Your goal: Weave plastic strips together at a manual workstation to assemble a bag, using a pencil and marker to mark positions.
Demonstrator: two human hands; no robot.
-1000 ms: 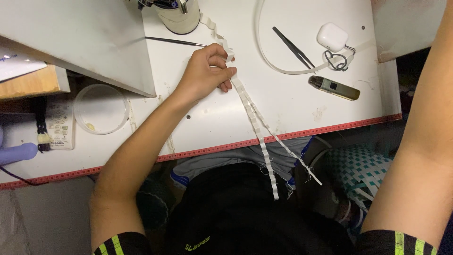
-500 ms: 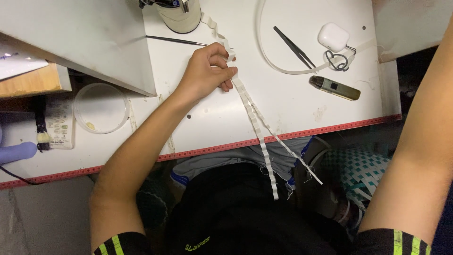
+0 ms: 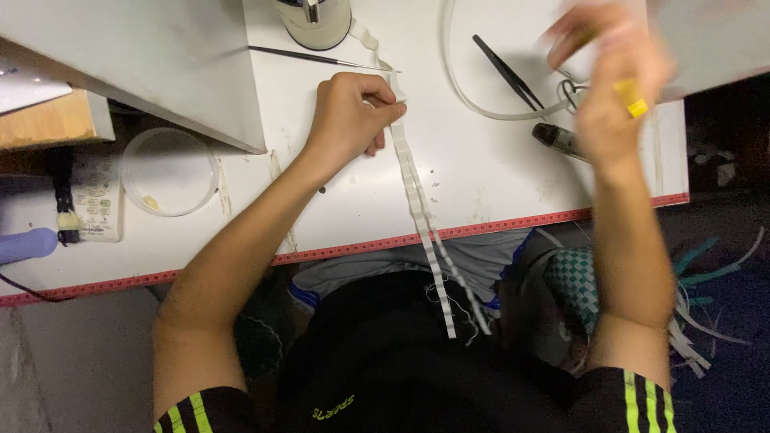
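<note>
My left hand (image 3: pixel 349 112) rests on the white table (image 3: pixel 481 184) and pinches the upper end of a long white segmented strip (image 3: pixel 417 192). The strip runs down over the table's red-marked front edge and hangs over my lap. My right hand (image 3: pixel 609 76) is blurred by motion above the table's right side and holds a small yellow object (image 3: pixel 631 98). Below it lie black tweezers (image 3: pixel 505 70), a dark pen-like tool (image 3: pixel 561 140) and a white looped cable (image 3: pixel 481 108).
A grey box (image 3: pixel 136 56) fills the upper left. A clear round dish (image 3: pixel 168 172), a white keypad device (image 3: pixel 95 210) and a purple handle (image 3: pixel 24 244) lie left. A cream cylinder base (image 3: pixel 317 24) and a thin probe (image 3: pixel 305 56) sit at top. Cut strips litter the floor at right (image 3: pixel 706 313).
My right arm has swung in from the right edge, and the hand now blurs above the tools with a yellow object. The left hand stays on the strip.
</note>
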